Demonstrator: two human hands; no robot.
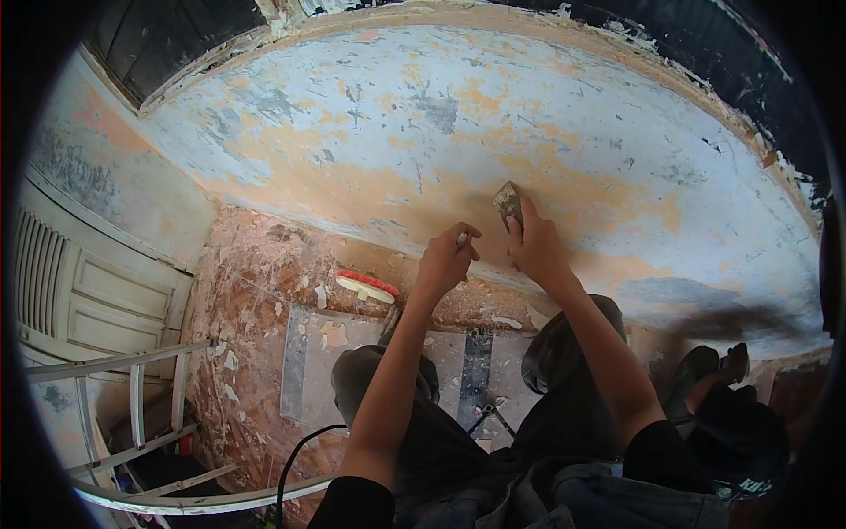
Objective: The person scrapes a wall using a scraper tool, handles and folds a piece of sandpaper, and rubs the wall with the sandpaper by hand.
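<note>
My right hand (537,244) grips a worn scraper or putty knife (507,200), its blade flat against or close to the lower part of the wall (423,152). The wall has patchy white, orange and grey paint. To the left of it, my left hand (449,254) is closed around a small pale object (461,241), perhaps a short handle, and is held in front of the wall's lower edge. What the object is cannot be told.
A red-bristled brush head (367,286) lies on the debris-strewn floor (231,317). A metal ladder (119,367) and a louvred wooden door (99,284) are at the left. Below me is a grey board (436,370). Another person in a dark cap (740,436) crouches close at the right.
</note>
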